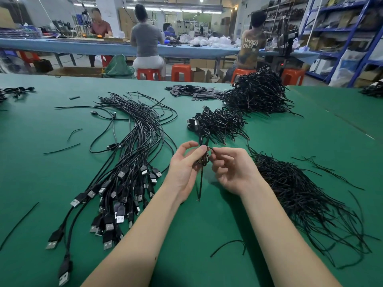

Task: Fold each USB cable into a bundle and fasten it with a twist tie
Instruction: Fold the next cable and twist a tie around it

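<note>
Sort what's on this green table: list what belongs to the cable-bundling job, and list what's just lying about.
Job:
- folded cable held by left hand and right hand
- loose USB cables
- twist ties
- finished bundles

Lying about:
- small black pieces
- red stools

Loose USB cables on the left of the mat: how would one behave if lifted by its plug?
Probably floppy: the loose USB cables lie in slack curves on the green mat. Likely light for its length, being thin. It may snag its neighbours, since the strands overlap and the plugs are heaped together.
</note>
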